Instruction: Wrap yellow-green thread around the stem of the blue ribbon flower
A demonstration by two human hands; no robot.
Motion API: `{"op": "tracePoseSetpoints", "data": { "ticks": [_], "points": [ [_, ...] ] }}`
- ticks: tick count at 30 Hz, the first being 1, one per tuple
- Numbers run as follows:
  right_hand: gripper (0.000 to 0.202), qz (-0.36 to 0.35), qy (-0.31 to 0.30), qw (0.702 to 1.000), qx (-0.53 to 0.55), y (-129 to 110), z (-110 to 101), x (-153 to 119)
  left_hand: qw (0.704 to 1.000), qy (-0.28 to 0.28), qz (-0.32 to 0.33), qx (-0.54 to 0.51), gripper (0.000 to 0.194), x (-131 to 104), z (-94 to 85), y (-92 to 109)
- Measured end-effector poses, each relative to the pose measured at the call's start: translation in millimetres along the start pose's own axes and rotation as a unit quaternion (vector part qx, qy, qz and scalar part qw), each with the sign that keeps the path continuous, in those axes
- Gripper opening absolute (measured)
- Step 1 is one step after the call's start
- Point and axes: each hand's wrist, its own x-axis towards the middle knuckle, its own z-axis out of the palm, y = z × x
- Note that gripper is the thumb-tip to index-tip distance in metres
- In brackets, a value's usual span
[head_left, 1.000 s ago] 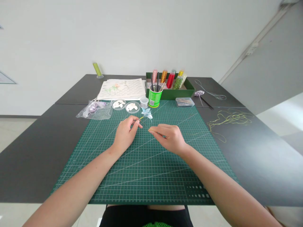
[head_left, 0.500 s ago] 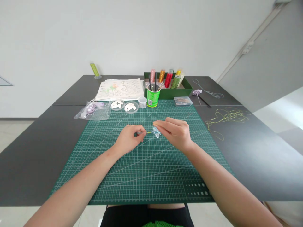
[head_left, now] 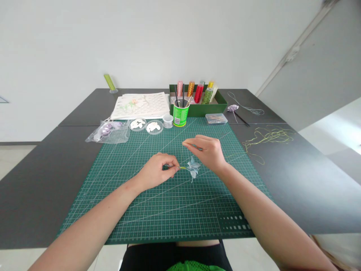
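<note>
My left hand (head_left: pixel 160 170) pinches the thin stem of a pale blue artificial flower (head_left: pixel 193 167) between thumb and fingertips, above the green cutting mat (head_left: pixel 158 210). A short yellow-green wrapped stretch of stem shows just past the fingertips, and the petals point right. Up and to the right of the blossom, apart from it, is my right hand (head_left: pixel 204 148), its fingertips pressed together. Whatever is in that pinch is too small or fine to see. A loose yellow-green thread (head_left: pixel 270 134) lies tangled on the table at right, one faint strand running toward the right hand.
Along the back stand a green cup of tools (head_left: pixel 180 116), a dark green box (head_left: pixel 203 110) with thread spools, dishes of white pieces (head_left: pixel 137 124), and a clear case (head_left: pixel 216 119). A plastic bag (head_left: pixel 109 131) lies left, a purple flower (head_left: pixel 233 108) right.
The blue flower and my left hand have moved down and slightly right. My right hand has come away from the petals and is now above them, still pinched.
</note>
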Motion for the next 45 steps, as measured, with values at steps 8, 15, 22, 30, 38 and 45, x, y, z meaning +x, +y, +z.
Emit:
{"op": "tracePoseSetpoints", "data": {
  "ticks": [8,15,22,30,38,45],
  "points": [
    [0.02,0.042,-0.04,0.997,0.04,13.6,6.3,1.5,0.999,0.006,0.019,-0.039,0.018,-0.5,-3.7,1.7],
    [0.025,0.118,-0.143,0.981,0.061,16.2,16.2,-3.4,0.993,0.072,0.015,-0.094,0.016,-2.2,-8.8,4.0],
    [0.028,0.091,-0.181,0.978,0.053,9.1,21.8,-5.3,0.966,0.222,0.001,-0.132,0.014,-0.9,-14.3,-7.2],
    [0.028,0.062,-0.228,0.971,0.037,0.6,22.0,-9.2,0.956,0.281,-0.032,-0.071,0.017,6.7,-18.3,-24.4],
    [0.032,0.023,-0.21,0.977,0.009,-8.4,19.4,-11.7,0.956,0.287,-0.054,-0.034,0.017,8.4,-19.0,-28.5],
    [0.036,-0.039,-0.187,0.981,-0.037,-8.9,19.9,-14.9,0.964,0.24,-0.112,-0.011,0.016,10.5,-16.2,-32.9]
  ]
}}
